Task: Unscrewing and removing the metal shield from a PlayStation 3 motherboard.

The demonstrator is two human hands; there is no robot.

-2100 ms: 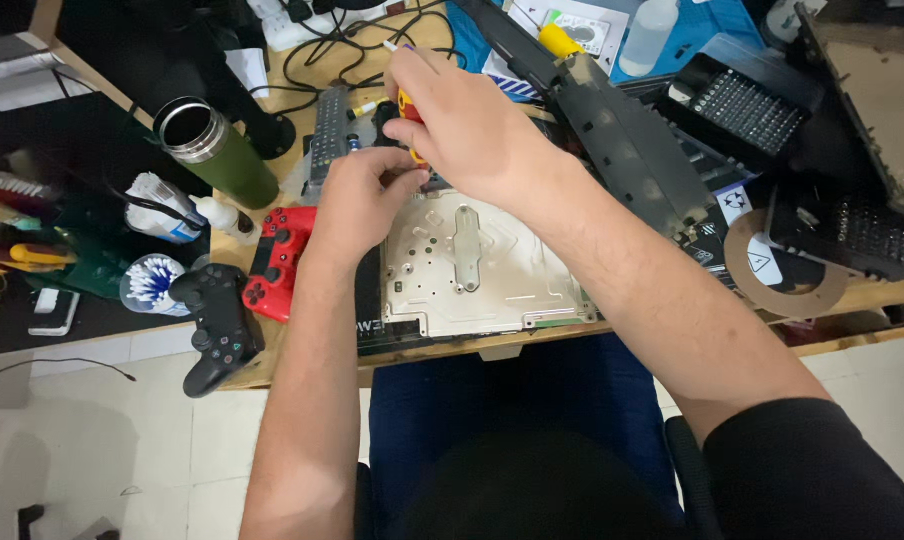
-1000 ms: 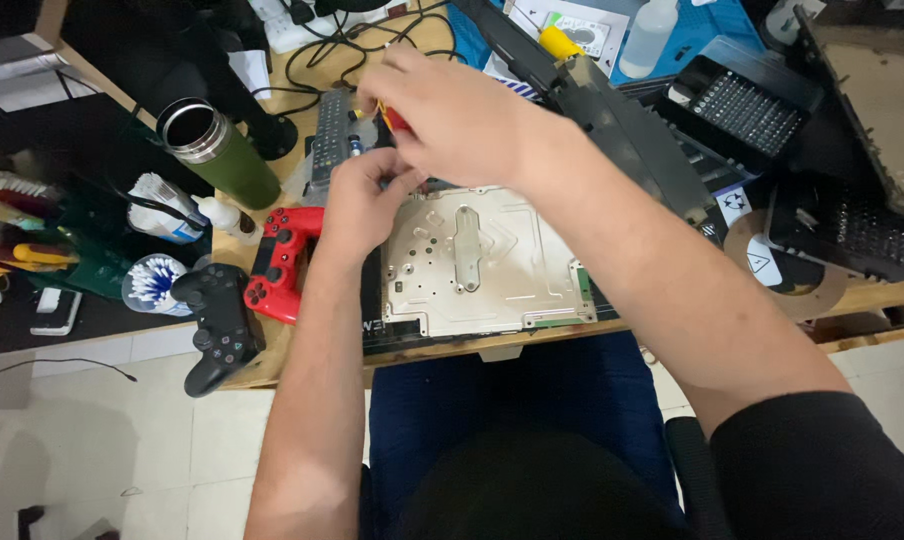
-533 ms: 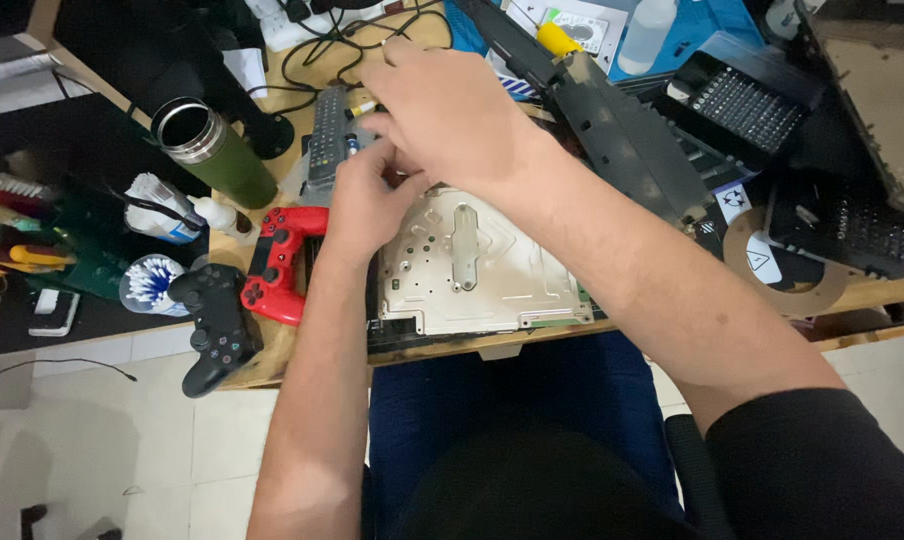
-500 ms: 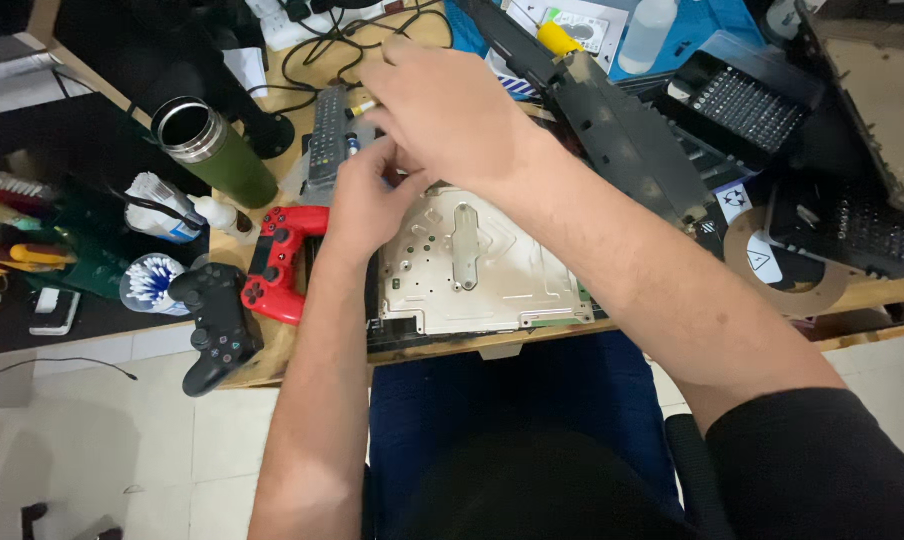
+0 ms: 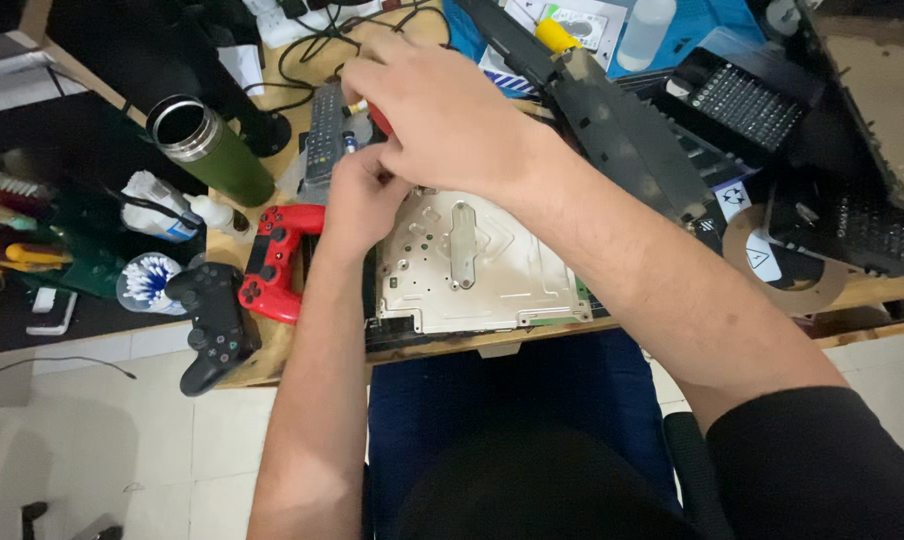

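A silver metal shield plate (image 5: 482, 260) lies on a circuit board at the desk's front edge. My left hand (image 5: 360, 200) rests at the plate's upper left corner, fingers bunched together; what they pinch is hidden. Directly above it, my right hand (image 5: 442, 110) is closed around a red-handled screwdriver (image 5: 380, 120), of which only a bit of red shows under the fingers. The two hands touch each other over that corner.
A green steel flask (image 5: 212, 150), a grey remote (image 5: 324, 130), a red controller (image 5: 277, 260) and a black controller (image 5: 212, 320) sit to the left. A long black panel (image 5: 622, 125), perforated black covers (image 5: 737, 100) and a cardboard ring (image 5: 784, 255) crowd the right.
My right hand has drifted a little left and down onto my left hand. The yellow part of the tool handle seen earlier is now covered by fingers.
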